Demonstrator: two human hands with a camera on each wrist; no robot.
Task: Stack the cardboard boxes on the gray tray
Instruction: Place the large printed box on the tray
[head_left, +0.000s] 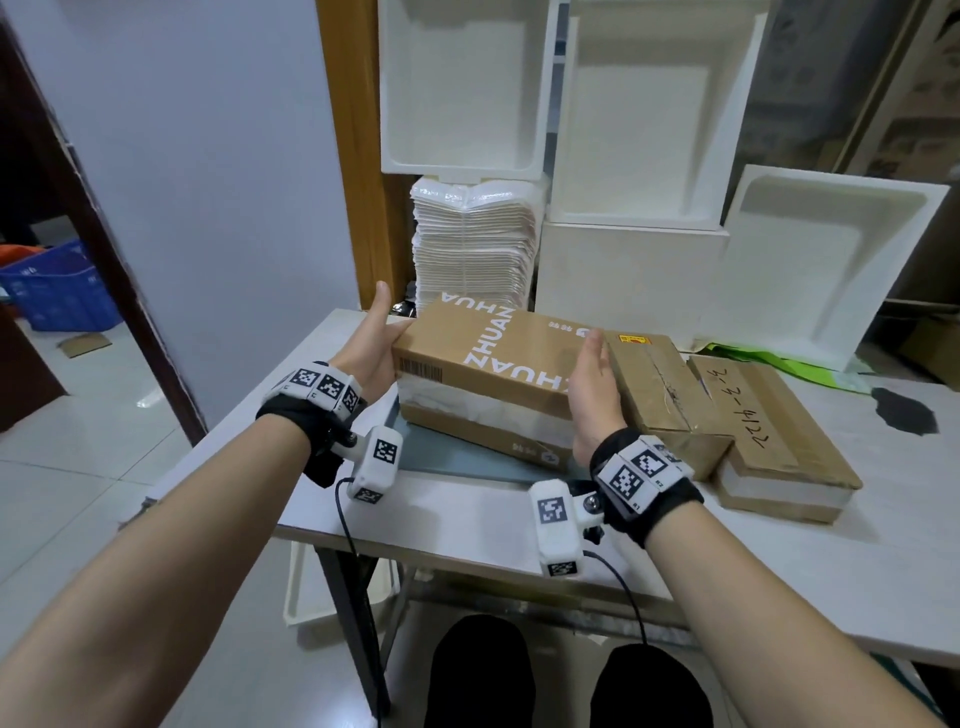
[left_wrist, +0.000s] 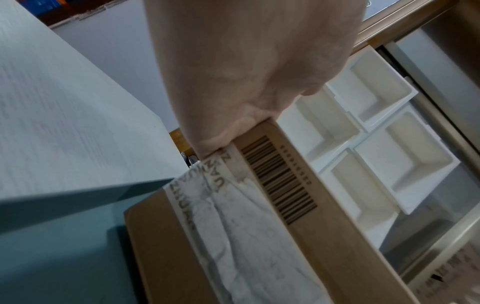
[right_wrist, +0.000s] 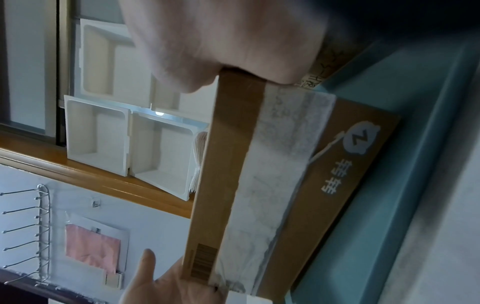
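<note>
On the gray tray (head_left: 457, 457), I press my two hands against the ends of a brown box.

My left hand (head_left: 371, 345) lies flat on the left end of the printed box (head_left: 498, 364), fingers straight and thumb up. My right hand (head_left: 592, 395) lies flat on the right end, fingers straight. The box has a white band round its middle and sits on the tray on the white table (head_left: 779, 582). Two more cardboard boxes (head_left: 727, 415) lie side by side on the table, just to the right.
</note>
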